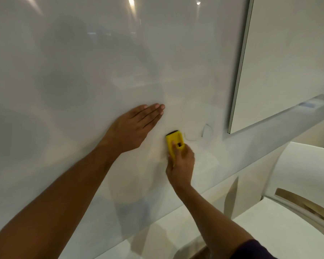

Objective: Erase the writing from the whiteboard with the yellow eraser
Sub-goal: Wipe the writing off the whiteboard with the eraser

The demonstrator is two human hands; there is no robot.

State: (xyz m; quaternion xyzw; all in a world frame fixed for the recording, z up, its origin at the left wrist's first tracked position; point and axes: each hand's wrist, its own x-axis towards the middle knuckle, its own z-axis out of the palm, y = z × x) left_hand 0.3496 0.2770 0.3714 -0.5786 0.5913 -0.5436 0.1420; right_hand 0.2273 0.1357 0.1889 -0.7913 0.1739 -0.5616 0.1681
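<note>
A person's right hand gripped the yellow eraser against the whiteboard, mid-wipe, while the left hand lay flat and released beside it; faint marks just right likely needed the next stroke.

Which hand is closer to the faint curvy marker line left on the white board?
The right hand, gripping the yellow block eraser, sits just lower left of the faint curved marker line. The left hand lies flat on the glossy whiteboard, farther left.
</note>
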